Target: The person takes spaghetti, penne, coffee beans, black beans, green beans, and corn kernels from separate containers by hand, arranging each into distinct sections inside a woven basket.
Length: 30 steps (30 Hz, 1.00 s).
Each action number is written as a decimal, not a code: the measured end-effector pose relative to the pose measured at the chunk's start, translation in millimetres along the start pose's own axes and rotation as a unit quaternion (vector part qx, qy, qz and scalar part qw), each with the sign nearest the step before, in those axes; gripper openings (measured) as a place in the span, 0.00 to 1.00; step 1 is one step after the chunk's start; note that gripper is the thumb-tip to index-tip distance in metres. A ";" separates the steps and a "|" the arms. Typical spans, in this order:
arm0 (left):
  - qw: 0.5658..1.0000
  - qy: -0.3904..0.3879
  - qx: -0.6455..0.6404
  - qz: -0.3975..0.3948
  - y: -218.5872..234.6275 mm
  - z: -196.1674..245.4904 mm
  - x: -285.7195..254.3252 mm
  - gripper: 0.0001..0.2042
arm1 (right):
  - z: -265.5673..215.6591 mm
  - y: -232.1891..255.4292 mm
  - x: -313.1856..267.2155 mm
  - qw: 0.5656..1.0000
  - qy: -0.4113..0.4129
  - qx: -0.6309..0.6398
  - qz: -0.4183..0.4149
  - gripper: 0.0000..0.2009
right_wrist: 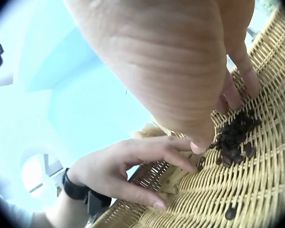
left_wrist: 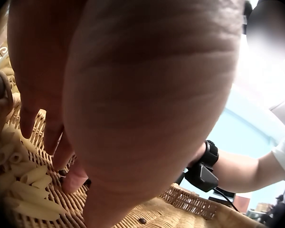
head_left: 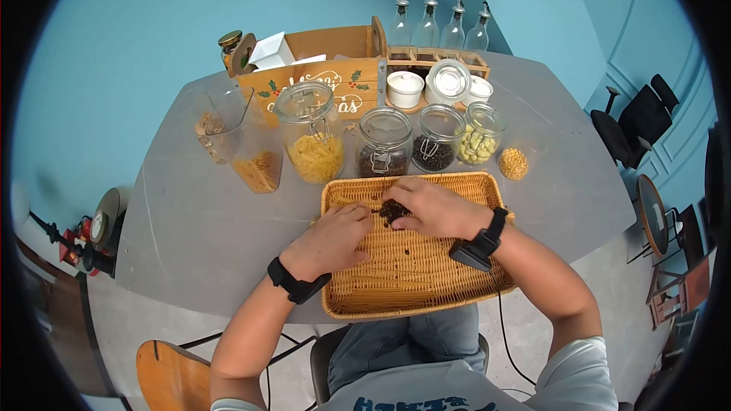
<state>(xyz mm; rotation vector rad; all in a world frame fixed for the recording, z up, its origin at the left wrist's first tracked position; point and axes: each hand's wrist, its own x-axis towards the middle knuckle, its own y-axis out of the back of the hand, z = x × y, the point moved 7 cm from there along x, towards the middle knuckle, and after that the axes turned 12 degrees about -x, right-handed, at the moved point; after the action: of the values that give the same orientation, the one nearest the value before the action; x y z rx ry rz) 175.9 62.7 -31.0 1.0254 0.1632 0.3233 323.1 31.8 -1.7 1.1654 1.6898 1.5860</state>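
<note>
A wicker tray [head_left: 449,259] lies in front of the person. Dark coffee beans [right_wrist: 235,137] are heaped in it, with a few loose ones scattered nearby. The right hand [head_left: 438,209] arches over the heap, its fingers on the far side and its thumb at the near edge, fingertips down at the weave. Just left of the heap, the left hand [head_left: 335,240] reaches into the tray with its fingers extended and fingertips low at a few loose beans. Penne pasta [left_wrist: 31,190] lies in the tray beside the left fingers, mostly hidden by that hand in the head view.
Behind the tray stand a jar of yellow pasta [head_left: 316,156], a jar of dark beans [head_left: 383,160], a jar of black grains [head_left: 434,154], a jar of pale green pieces [head_left: 478,144] and a cup of yellow kernels [head_left: 513,164]. Clear pitchers [head_left: 259,171] stand left; a wooden crate [head_left: 320,91] sits behind.
</note>
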 end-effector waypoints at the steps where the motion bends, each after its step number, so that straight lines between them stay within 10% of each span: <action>1: 1.000 -0.002 -0.003 0.003 0.0 0.3 -0.5 0.25 | -1.8 10.5 -7.5 1.000 -0.023 -0.004 0.004 0.21; 6: 0.997 0.033 0.028 -0.067 -5.1 2.8 -6.4 0.31 | -8.5 -6.5 -35.4 0.979 -0.149 0.023 -0.140 0.21; 25: 0.997 0.023 0.014 -0.076 -20.0 15.5 11.6 0.38 | 46.1 -8.3 -32.4 0.980 -0.185 0.055 0.040 0.18; 30: 0.989 0.126 -0.033 -0.074 -17.5 12.0 29.9 0.38 | 45.1 -24.5 -20.0 0.987 -0.145 0.065 0.017 0.19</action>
<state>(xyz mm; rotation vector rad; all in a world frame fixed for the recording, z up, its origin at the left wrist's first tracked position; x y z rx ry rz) 210.7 54.8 -39.4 0.9001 0.4520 0.3203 365.4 38.9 -36.1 1.4215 1.6047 1.2680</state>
